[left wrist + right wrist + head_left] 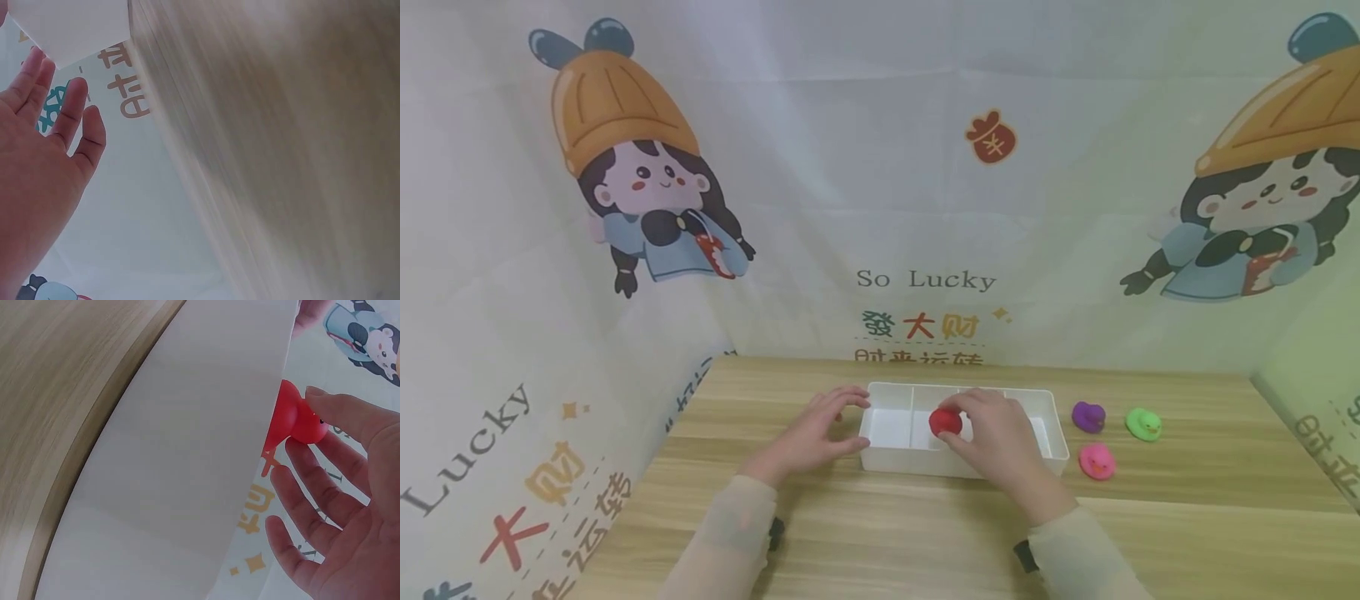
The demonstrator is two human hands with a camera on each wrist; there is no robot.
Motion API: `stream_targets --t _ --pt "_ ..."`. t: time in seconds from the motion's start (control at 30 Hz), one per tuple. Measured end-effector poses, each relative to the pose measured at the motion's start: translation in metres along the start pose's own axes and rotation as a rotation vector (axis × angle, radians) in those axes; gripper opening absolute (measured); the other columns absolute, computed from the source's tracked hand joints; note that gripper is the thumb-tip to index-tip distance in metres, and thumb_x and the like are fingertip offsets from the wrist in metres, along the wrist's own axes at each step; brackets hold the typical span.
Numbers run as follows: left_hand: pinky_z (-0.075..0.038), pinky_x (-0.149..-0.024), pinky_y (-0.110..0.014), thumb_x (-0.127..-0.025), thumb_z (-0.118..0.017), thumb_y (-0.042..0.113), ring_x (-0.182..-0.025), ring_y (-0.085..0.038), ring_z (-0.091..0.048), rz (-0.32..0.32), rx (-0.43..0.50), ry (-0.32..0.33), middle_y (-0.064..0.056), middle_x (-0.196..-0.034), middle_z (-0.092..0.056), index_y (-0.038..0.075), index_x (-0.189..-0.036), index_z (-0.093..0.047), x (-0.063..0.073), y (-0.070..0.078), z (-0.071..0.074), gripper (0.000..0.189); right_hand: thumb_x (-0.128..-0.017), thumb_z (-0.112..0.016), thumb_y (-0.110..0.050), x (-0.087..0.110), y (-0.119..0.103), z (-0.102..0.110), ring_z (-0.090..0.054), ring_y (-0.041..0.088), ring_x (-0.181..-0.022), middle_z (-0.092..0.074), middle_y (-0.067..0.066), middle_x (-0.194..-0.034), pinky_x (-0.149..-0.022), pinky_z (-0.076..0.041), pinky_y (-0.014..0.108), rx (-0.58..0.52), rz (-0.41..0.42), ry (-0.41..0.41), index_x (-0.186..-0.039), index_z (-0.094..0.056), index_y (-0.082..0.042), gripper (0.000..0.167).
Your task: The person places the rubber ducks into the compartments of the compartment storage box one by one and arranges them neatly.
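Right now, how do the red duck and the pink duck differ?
The red duck is pinched by the right hand; the pink duck is untouched.
The red duck is at the white box, over or in it; the pink duck sits outside, on the table.
The red duck is deep red, the pink duck bright pink.
Both are toy ducks.

A glossy red toy duck, head uppermost, is pinched by the right hand just toward nine o'clock from the middle of an upright, white divided tray; the left hand is at its nine-o'clock end.
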State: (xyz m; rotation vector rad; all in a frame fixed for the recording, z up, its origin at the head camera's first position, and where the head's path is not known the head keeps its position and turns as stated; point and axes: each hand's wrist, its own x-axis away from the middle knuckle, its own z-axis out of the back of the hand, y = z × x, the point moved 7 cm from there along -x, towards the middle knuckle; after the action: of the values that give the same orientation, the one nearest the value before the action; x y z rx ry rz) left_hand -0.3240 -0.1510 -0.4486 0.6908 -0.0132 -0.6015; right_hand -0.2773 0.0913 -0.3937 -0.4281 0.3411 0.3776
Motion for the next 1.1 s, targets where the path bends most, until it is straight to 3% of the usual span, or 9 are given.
stream_targets --t 0.33,0.73,1.1 --pt "-0.049 -0.108 -0.052 -0.092 -0.078 0.031 -0.131 -0.036 -0.051 0.018 -0.001 -0.015 -0.008 -0.161 -0.044 0.014 -0.139 -0.056 -0.002 -0.002 0.0 0.055 -0.083 -0.087 -0.031 -0.009 -0.009 -0.01 -0.067 0.022 -0.1 -0.075 -0.002 -0.107 -0.094 -0.054 0.046 0.003 -0.007 -0.02 -0.108 -0.076 -0.02 0.03" --pt "-0.049 -0.108 -0.052 -0.091 -0.079 0.027 -0.133 -0.033 -0.05 0.021 0.01 0.002 -0.005 -0.158 -0.047 0.009 -0.137 -0.058 0.003 -0.001 0.001 0.054 -0.083 -0.088 -0.032 -0.018 -0.025 -0.021 -0.066 0.018 -0.097 -0.074 -0.003 -0.106 -0.089 -0.056 0.039 -0.038 0.014 -0.026 -0.11 -0.076 -0.022 0.03" --pt "-0.049 -0.11 -0.051 -0.092 -0.078 0.029 -0.134 -0.033 -0.049 0.03 0.014 -0.009 0.0 -0.159 -0.046 0.013 -0.14 -0.057 0.0 -0.002 0.0 0.055 -0.084 -0.087 -0.032 -0.03 -0.032 -0.03 -0.066 0.017 -0.099 -0.074 -0.004 -0.108 -0.089 -0.056 0.038 -0.03 0.049 -0.026 -0.112 -0.076 -0.022 0.031"
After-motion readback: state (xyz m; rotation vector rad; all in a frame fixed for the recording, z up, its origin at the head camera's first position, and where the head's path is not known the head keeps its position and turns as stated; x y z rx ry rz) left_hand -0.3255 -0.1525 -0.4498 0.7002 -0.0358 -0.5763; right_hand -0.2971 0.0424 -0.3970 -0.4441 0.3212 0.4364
